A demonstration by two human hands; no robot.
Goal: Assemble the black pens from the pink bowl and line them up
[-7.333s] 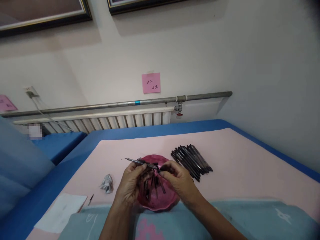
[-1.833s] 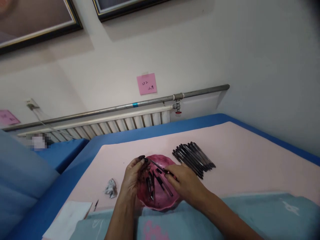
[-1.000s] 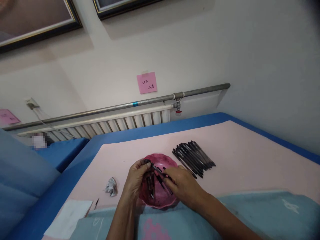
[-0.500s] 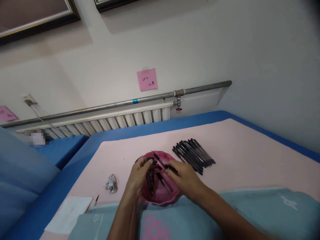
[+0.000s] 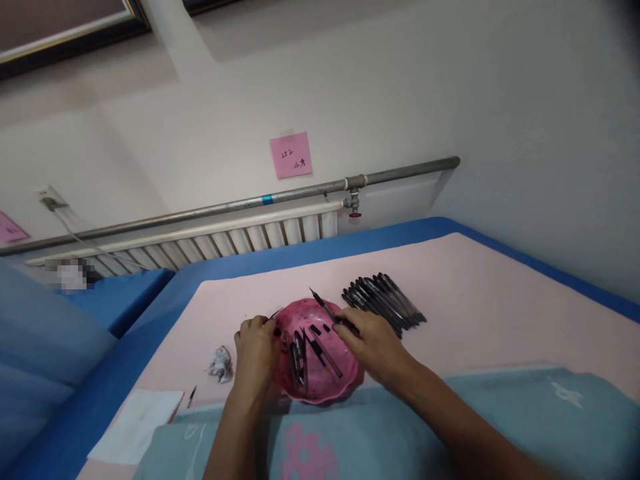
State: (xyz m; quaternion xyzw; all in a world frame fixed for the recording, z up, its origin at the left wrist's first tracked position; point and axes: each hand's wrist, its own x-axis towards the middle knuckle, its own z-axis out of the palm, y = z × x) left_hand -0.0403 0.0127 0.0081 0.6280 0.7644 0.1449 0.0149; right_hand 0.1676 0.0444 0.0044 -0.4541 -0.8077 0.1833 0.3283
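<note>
My right hand (image 5: 373, 341) is closed around an uncapped black pen (image 5: 324, 305), its tip pointing up and left over the far side of a pink bowl (image 5: 320, 393). At the bowl's left rim, my left hand (image 5: 254, 350) has its fingers curled together. Something small and dark shows at its fingertips, too hidden to name. Inside the bowl lie several loose pen parts (image 5: 299, 360), with dark barrels, clear tubes and small black caps among them. Beyond my right hand, a row of several black pens (image 5: 385, 300) lies side by side on the pink table cover.
A crumpled whitish wad (image 5: 221, 364) lies left of the bowl. Nearer me are a sheet of white paper (image 5: 135, 427) and a small dark pen piece (image 5: 192, 396). Teal patterned cloth (image 5: 400, 433) covers the near edge. A radiator (image 5: 240, 241) and pipe run along the wall behind.
My left hand has moved left, from over the bowl to its left rim, uncovering the pen parts inside. The right hand still holds the pen, its dark tip end now angled higher.
</note>
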